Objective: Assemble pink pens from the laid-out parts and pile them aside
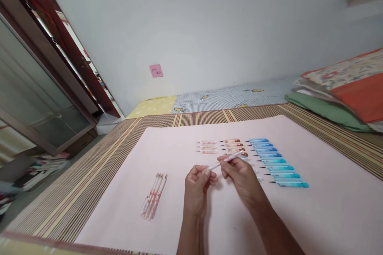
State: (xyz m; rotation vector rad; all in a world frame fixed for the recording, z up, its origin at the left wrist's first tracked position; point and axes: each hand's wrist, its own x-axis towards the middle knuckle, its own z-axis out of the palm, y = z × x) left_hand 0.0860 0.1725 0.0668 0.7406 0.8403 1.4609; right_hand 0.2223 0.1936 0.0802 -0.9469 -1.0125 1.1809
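Both my hands hold one thin white pen (226, 160) over a pale pink sheet (125, 195). My left hand (197, 189) pinches its near end with curled fingers. My right hand (239, 175) grips the pen's middle between thumb and fingers. Behind them lie rows of capped pens: several blue ones (273, 161) in a slanted column, brown ones (233, 146) and pale pink ones (206, 147). A loose bundle of white and pink pens (154, 196) lies to the left of my left hand.
The pink sheet lies on a striped mat (74, 195) over a bed. Folded bedding and a pillow (338, 91) are piled at the right. A glass-fronted cabinet (38, 83) stands at the left with books (38, 167) beneath. A pink note (156, 70) sticks to the wall.
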